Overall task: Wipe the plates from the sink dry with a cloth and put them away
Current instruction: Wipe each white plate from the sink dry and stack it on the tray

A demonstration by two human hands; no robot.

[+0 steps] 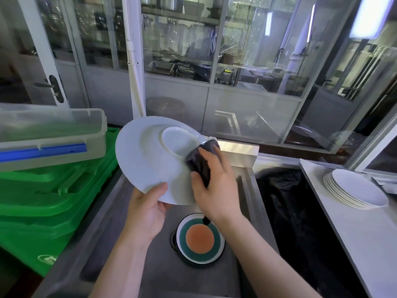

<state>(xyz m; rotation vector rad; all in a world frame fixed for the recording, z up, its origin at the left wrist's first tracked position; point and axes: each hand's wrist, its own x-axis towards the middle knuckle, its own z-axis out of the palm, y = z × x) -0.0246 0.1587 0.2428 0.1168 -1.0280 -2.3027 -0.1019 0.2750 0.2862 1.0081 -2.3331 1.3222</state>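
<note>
Head view: left hand (146, 214) holds a white plate (150, 160) tilted, underside showing, above the sink (245, 190), its grip pinching the near rim. Right hand (214, 190) has its grip curled round a dark cloth (200, 163), pressing it to the plate. Striped plate (199, 238) lies in the sink; white stack (356, 189) on the right table (365, 233).

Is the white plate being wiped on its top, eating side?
No: the white plate shows its underside with the raised foot ring, where the right hand presses the dark cloth while the left hand holds the rim.
</note>
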